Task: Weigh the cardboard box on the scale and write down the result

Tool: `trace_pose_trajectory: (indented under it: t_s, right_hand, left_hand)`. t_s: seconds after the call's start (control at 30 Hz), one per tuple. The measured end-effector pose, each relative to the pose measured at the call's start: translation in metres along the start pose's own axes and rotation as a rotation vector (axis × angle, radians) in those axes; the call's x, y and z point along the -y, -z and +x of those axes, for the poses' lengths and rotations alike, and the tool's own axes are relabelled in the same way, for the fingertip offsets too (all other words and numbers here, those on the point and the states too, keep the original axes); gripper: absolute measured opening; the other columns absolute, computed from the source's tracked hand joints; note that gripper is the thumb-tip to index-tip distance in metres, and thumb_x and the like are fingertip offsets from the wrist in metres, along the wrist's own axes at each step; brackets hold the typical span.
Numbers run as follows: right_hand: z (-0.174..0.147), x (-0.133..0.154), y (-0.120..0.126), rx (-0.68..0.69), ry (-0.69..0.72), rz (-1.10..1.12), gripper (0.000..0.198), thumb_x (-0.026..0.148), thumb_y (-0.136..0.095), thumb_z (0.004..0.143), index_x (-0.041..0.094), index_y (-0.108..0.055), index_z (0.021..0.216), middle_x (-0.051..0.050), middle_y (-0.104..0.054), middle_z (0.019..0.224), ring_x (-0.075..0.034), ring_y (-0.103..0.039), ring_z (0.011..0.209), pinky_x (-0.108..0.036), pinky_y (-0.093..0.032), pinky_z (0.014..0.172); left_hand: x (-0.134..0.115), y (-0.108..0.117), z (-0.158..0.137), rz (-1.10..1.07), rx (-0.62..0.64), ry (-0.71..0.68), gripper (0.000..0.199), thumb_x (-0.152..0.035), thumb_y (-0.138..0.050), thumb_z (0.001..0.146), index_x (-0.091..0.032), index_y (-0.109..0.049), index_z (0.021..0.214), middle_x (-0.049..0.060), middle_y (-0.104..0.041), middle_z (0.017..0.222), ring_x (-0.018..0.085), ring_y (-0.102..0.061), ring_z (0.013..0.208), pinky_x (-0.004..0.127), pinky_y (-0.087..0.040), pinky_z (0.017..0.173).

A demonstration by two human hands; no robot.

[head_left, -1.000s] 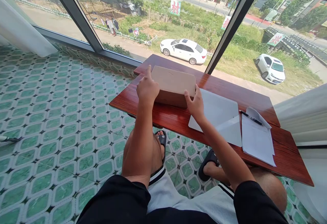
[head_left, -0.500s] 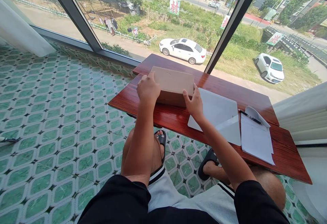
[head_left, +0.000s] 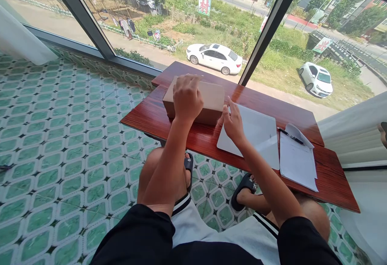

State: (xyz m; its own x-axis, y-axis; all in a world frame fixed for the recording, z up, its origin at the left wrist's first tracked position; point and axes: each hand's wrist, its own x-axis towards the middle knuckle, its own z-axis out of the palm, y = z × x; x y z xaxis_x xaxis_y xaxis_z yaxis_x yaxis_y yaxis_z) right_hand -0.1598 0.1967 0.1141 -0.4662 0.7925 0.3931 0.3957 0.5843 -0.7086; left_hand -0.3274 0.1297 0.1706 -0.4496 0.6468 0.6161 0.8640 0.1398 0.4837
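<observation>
A closed brown cardboard box (head_left: pixel 211 96) lies on the reddish-brown wooden table (head_left: pixel 145 110). My left hand (head_left: pixel 188 99) is over the left half of its top, back of the hand toward me, fingers bent forward and not wrapped around the box. Whether its palm touches the lid is hidden. Just off the box's right end, my right hand (head_left: pixel 234 123) is open, thumb and fingers apart and nothing in it. Under and beside that hand lies a flat silver-grey panel, like a closed laptop (head_left: pixel 256 132).
To the right are white papers (head_left: pixel 298 160) with a curled top sheet and a black pen (head_left: pixel 292 136) across them. Large windows stand behind the table, with a pale curtain (head_left: pixel 356 136) at right. My legs are below the table's front edge.
My left hand has left the box's left edge and moved right, over its top. The right hand has come away from the right end. The view has shifted slightly.
</observation>
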Motion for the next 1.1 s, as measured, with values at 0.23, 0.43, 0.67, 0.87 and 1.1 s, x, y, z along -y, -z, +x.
trace_pose_trajectory:
  t_s: [0.23, 0.43, 0.67, 0.87, 1.1]
  right_hand:
    - [-0.009, -0.005, 0.036, -0.093, 0.116, -0.034, 0.044, 0.038, -0.034, 0.102, 0.018, -0.057, 0.134, -0.011, -0.057, 0.136, -0.022, -0.050, 0.130, -0.041, -0.041, 0.112]
    - [-0.024, -0.017, 0.064, -0.113, 0.118, -0.042, 0.033, 0.033, -0.037, 0.102, 0.020, -0.064, 0.116, -0.009, -0.064, 0.121, -0.022, -0.057, 0.117, -0.037, -0.046, 0.102]
    - [-0.046, -0.040, 0.097, -0.127, 0.120, -0.099, 0.032, 0.030, -0.038, 0.104, 0.019, -0.067, 0.096, -0.006, -0.069, 0.099, -0.023, -0.060, 0.100, -0.037, -0.043, 0.094]
    - [-0.063, -0.065, 0.126, -0.117, 0.085, -0.171, 0.028, 0.031, -0.044, 0.102, 0.020, -0.066, 0.089, -0.004, -0.068, 0.092, -0.023, -0.059, 0.094, -0.037, -0.043, 0.089]
    - [-0.082, -0.089, 0.150, -0.151, 0.055, -0.165, 0.025, 0.030, -0.046, 0.100, 0.020, -0.064, 0.086, -0.004, -0.068, 0.089, -0.022, -0.059, 0.091, -0.038, -0.043, 0.089]
  left_hand:
    - [-0.041, -0.012, -0.011, -0.072, 0.079, -0.183, 0.049, -0.014, -0.032, 0.091, -0.021, -0.058, 0.132, 0.008, -0.066, 0.124, 0.025, -0.055, 0.121, 0.043, -0.043, 0.105]
    - [-0.064, -0.033, -0.027, -0.039, 0.116, -0.338, 0.048, -0.014, -0.034, 0.092, -0.022, -0.059, 0.132, 0.007, -0.069, 0.113, 0.025, -0.058, 0.111, 0.039, -0.044, 0.095]
    - [-0.083, -0.047, -0.038, -0.032, 0.200, -0.408, 0.049, -0.011, -0.035, 0.089, -0.022, -0.060, 0.129, 0.008, -0.070, 0.109, 0.026, -0.059, 0.107, 0.041, -0.044, 0.092]
    - [-0.097, -0.062, -0.054, 0.008, 0.243, -0.534, 0.047, -0.012, -0.036, 0.089, -0.021, -0.061, 0.128, 0.008, -0.071, 0.106, 0.026, -0.060, 0.104, 0.041, -0.046, 0.089]
    - [-0.120, -0.072, -0.078, 0.007, 0.334, -0.681, 0.048, -0.011, -0.040, 0.088, -0.023, -0.060, 0.129, 0.008, -0.072, 0.108, 0.026, -0.061, 0.103, 0.042, -0.046, 0.085]
